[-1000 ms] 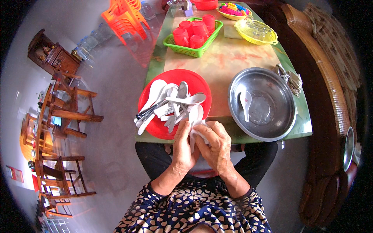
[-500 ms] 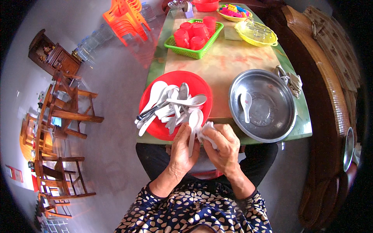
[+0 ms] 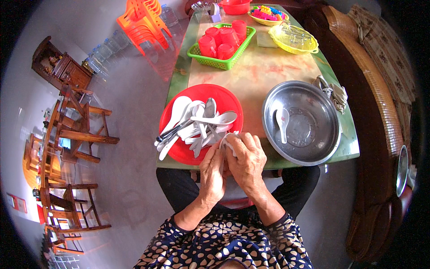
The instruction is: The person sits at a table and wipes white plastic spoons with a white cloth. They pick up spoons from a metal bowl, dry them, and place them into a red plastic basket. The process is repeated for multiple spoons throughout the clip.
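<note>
My left hand point(image 3: 212, 174) is closed round a white spoon point(image 3: 223, 143), just past the near edge of the table. Most of that spoon is covered by my fingers and by a white cloth point(image 3: 233, 136). My right hand point(image 3: 247, 160) grips the cloth and presses it over the spoon's bowl, so both hands meet. Right behind them lies a red plate point(image 3: 224, 95) heaped with white spoons point(image 3: 179, 110) and several metal ones point(image 3: 210, 107). To the right, a steel basin point(image 3: 329, 134) holds a single white spoon point(image 3: 282, 123) and a little water.
Farther back on the table point(image 3: 264, 67) are a green basket point(image 3: 224, 63) of red cups point(image 3: 227, 36), a yellow basket point(image 3: 280, 42) of clear glasses and a bowl of colourful toy blocks point(image 3: 268, 12). A crumpled cloth point(image 3: 339, 96) lies beside the basin. Wooden chairs point(image 3: 85, 134) stand left.
My right hand has moved left and up, bringing the cloth over the spoon's bowl, which was bare before. My left hand still holds the spoon.
</note>
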Motion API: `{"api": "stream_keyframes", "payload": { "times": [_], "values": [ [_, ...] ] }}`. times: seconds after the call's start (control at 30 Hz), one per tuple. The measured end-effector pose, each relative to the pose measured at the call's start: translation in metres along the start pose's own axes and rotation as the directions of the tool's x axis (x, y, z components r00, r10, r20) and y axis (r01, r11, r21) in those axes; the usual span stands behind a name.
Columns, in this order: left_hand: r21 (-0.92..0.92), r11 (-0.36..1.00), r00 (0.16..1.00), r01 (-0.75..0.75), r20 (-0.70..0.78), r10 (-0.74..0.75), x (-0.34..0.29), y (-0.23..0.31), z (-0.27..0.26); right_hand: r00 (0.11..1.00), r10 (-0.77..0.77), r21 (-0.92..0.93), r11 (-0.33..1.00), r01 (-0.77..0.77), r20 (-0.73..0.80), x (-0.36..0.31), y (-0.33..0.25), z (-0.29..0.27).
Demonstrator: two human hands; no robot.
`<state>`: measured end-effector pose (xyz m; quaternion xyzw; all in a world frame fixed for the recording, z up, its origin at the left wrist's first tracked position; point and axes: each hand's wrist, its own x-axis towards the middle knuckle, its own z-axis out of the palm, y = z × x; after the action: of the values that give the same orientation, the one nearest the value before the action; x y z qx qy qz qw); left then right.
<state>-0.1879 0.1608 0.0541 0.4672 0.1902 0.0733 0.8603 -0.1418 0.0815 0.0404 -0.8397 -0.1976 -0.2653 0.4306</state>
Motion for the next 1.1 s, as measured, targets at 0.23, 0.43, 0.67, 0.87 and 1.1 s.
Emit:
{"api": "stream_keyframes", "payload": {
  "times": [0.23,0.43,0.67,0.87,1.1],
  "values": [
    [0.094,0.993,0.992,-0.077,0.108,0.067,0.009,-0.004,-0.019,0.949,0.032,0.357,0.922,-0.150,0.314,-0.003,0.001,-0.018],
    [-0.046,0.991,0.977,0.129,0.178,-0.119,0.013,-0.002,-0.028,0.984,0.175,0.359,0.921,-0.151,-0.034,0.004,0.003,-0.007],
    [-0.125,0.989,0.996,0.075,0.062,-0.067,0.008,0.003,-0.011,0.999,0.043,0.172,0.984,-0.045,0.018,0.006,-0.009,-0.002],
    [-0.227,0.967,0.987,0.112,0.142,-0.081,0.017,0.003,-0.017,0.974,0.006,0.129,0.991,-0.036,0.225,0.006,-0.016,-0.017],
    [-0.209,0.963,0.982,0.172,0.114,-0.150,0.015,0.008,-0.019,0.957,-0.111,0.219,0.974,0.051,0.268,-0.010,-0.018,-0.026]
  ]
}}
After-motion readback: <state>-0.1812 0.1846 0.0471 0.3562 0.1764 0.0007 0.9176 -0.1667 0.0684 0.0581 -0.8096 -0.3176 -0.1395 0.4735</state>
